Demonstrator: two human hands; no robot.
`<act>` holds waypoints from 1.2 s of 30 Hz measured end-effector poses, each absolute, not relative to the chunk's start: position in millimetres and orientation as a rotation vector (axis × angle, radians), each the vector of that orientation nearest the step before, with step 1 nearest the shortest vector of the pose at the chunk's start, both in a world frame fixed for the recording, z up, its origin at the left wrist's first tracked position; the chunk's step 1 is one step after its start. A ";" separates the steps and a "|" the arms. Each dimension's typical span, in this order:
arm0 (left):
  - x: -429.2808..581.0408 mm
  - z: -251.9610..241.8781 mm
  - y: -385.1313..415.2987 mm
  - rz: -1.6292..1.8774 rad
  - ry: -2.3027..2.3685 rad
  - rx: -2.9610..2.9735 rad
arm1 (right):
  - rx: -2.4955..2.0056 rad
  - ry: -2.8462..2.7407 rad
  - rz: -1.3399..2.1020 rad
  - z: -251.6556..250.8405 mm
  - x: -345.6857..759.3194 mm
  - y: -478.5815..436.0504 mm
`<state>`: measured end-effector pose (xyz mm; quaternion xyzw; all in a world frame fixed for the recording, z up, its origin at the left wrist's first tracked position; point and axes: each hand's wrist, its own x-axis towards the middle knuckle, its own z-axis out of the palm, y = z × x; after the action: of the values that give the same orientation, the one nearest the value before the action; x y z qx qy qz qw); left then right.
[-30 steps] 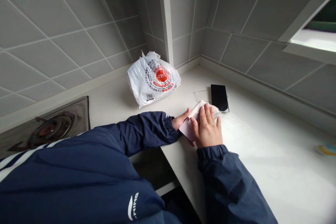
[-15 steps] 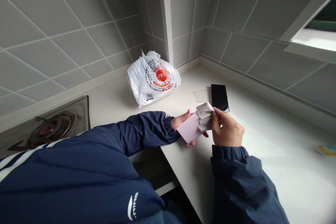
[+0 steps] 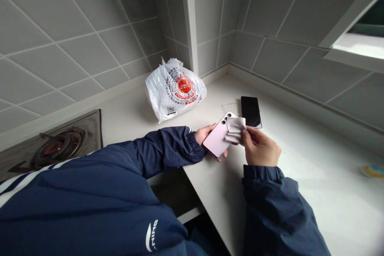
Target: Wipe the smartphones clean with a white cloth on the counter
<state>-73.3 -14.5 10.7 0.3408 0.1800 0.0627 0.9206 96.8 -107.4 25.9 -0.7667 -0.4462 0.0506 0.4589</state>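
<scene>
A pale pink smartphone (image 3: 216, 140) is gripped by its edges in my left hand (image 3: 204, 134), back side up, with its round camera lenses showing at the top. My right hand (image 3: 262, 147) pinches a folded light grey cloth (image 3: 236, 129) between thumb and fingers. The cloth lies over the right edge of the phone's back and hides part of it. Just beyond my right hand, a black phone (image 3: 251, 111) rests on the counter, with a clear, thin phone case (image 3: 230, 109) to its left.
A white plastic bag (image 3: 171, 92) with red and black print stands on the white counter (image 3: 300, 144) by the tiled wall. At the left is a gas burner (image 3: 57, 148). Near the right edge lies a blurred yellow-and-blue item (image 3: 373, 171). Below the counter edge is a dark opening (image 3: 177, 192).
The cloth has shifted down and toward the phone's right side, uncovering the camera lenses. My left hand has tilted the phone slightly, and my right hand has moved a little to the right.
</scene>
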 end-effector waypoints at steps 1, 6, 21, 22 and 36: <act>-73.4 9.8 -14.1 0.151 0.361 0.683 | -1.870 -1.086 0.131 27.4 96.1 -107.8; -72.0 -5.9 -6.0 0.206 0.346 0.614 | -1.779 -1.024 0.114 30.4 93.3 -106.8; -76.1 -1.2 -9.0 0.340 0.339 0.705 | -1.698 -0.970 0.077 33.3 97.4 -107.3; -76.4 1.2 -9.7 0.331 0.330 0.691 | -1.691 -0.960 0.053 34.3 97.4 -107.2; -59.2 15.0 -14.2 0.536 0.510 0.335 | -1.860 -1.898 -0.142 -3.8 47.3 -108.6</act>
<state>-59.2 -14.2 15.0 0.1632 0.2481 0.2605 0.9187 47.3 -108.6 -3.8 -0.6789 -0.6927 -0.0518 0.2377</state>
